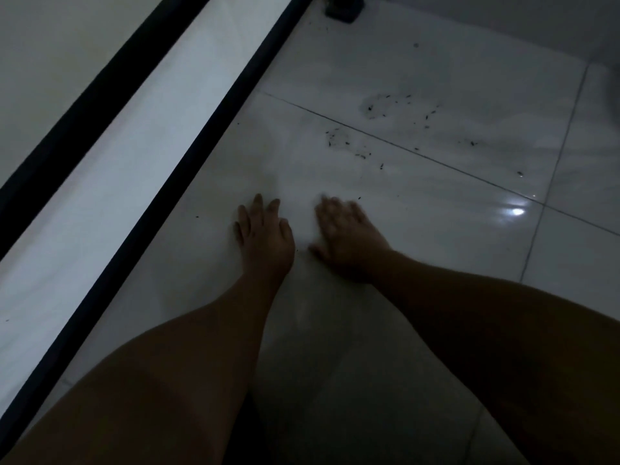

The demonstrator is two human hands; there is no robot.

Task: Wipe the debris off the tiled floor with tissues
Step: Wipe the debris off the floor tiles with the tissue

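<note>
Small dark debris specks [345, 142] lie scattered on the glossy white tiled floor [436, 229], with a second patch [396, 107] farther back across a grout line. My left hand [265, 231] rests flat on the tile with straight fingers. Beside it, my right hand [345, 236] lies flat too, its fingers blurred. Both hands sit nearer to me than the debris and hold nothing. No tissue shows in the dim head view.
A dark-framed sliding door track [214, 129] runs diagonally along the left of the floor. A black object [344, 10] stands at the far edge near the wall. A light reflection [515, 211] glints on the tile to the right.
</note>
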